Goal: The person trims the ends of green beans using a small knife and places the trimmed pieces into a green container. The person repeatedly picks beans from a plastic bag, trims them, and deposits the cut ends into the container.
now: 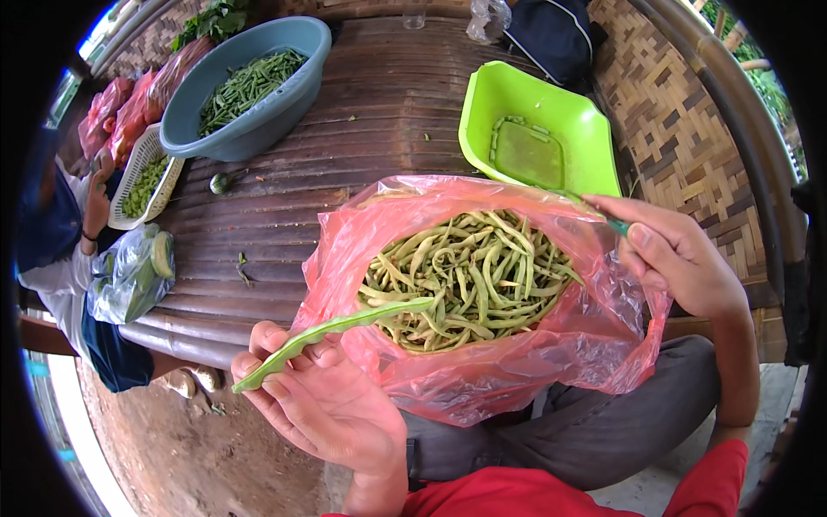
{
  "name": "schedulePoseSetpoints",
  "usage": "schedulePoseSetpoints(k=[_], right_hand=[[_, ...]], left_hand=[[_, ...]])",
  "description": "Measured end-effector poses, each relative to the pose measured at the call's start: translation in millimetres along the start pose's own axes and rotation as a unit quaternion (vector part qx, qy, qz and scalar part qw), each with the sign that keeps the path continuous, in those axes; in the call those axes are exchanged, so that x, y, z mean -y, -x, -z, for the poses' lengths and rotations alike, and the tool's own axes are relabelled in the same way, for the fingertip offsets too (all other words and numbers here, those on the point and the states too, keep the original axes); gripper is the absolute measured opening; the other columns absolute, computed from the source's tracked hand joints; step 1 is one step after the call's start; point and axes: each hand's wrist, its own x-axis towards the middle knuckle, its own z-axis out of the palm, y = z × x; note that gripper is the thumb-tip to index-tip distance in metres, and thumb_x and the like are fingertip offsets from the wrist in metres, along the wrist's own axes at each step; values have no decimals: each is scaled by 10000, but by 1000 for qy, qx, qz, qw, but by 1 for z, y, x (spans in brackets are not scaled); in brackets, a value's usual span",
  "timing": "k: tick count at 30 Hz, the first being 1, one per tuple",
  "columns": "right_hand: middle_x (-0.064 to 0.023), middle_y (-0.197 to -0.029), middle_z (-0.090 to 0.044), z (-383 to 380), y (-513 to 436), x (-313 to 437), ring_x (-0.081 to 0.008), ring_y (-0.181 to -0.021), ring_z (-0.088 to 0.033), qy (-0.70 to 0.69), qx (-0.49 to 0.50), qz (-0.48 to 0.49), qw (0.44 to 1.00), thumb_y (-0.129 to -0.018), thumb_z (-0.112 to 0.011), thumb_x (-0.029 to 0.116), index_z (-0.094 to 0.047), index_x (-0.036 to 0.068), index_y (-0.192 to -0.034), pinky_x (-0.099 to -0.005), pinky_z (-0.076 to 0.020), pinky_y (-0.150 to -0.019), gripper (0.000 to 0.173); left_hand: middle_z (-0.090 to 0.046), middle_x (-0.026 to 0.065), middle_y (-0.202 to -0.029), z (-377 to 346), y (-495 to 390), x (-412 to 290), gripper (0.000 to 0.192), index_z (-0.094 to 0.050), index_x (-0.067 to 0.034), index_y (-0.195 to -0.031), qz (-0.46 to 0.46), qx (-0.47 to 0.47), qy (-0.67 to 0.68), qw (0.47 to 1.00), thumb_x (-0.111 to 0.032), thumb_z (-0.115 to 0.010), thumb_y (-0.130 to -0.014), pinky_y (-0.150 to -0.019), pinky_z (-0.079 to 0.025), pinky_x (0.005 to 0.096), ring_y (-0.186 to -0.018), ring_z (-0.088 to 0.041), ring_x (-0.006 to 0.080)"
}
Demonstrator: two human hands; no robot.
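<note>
My left hand [329, 394] pinches one long green bean pod [336, 333] between thumb and fingers, its far tip reaching over the open pink plastic bag [446, 381]. Inside that bag lies a heap of bean pods [478, 278], green to yellowish. On the right, my right hand [678, 252] grips a small green-handled tool [617, 225], which looks like a knife; its thin front part points left above the bag's rim and is hard to make out. Just beyond stands a lime-green plastic basin [581, 129] with a few short bean pieces [517, 126] at its bottom.
A blue-grey basin [258, 142] of cut green beans stands at far left on the bamboo platform [381, 84]. Beside it are a white basket [165, 187], a bag of vegetables [132, 274] and a small round eggplant [219, 183]. Another person's hand [97, 207] is at left.
</note>
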Motion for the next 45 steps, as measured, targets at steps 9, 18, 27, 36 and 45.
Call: schedulePoseSetpoints(k=[9,18,27,36,45], right_hand=[[-191,-960,-640,-13,-15,8,-233,-871,-618,116,53,57,990,-914,-586,223,-610,-35,-1106,-327,-474,-804,322],[-142,-768,-614,-6,-22,-12,-234,-664,-575,115,38,48,991,-886,-623,203,-632,-1,-949,-354,-454,-646,214],[-52,-906,-620,2,-21,-15,-93,-729,-494,-152,24,158,975,-1016,-431,359,-418,20,-1400,-250,-423,-668,513],[47,-670,-369,22,-47,-32,-41,-610,-350,-106,-26,229,967,-1035,-406,293,-392,84,-1442,-194,-309,-548,458],[12,-755,-470,31,-64,-57,-55,-653,-392,-163,-53,208,963,-1011,-473,247,-432,84,-1409,-221,-354,-564,432]], left_hand=[[-540,125,-1013,-27,-3,14,220,-430,-50,-1173,16,96,-121,988,-161,-461,-985,-732,-449,299,-886,-537,173],[-563,91,-972,-58,1,41,190,-482,-25,-1166,233,103,-13,967,-122,-437,-1009,-731,-507,335,-745,-548,157],[-577,16,-882,-102,9,62,195,-543,-54,-1107,398,175,42,899,-201,-447,-1023,-463,-353,176,-608,-491,52],[-617,64,-971,-130,-13,86,180,-562,0,-1120,368,259,21,893,-89,-549,-964,-590,-452,208,-722,-552,76],[-671,79,-939,-150,-27,126,200,-582,25,-1096,338,332,-69,878,-130,-547,-974,-618,-464,227,-719,-602,105]])
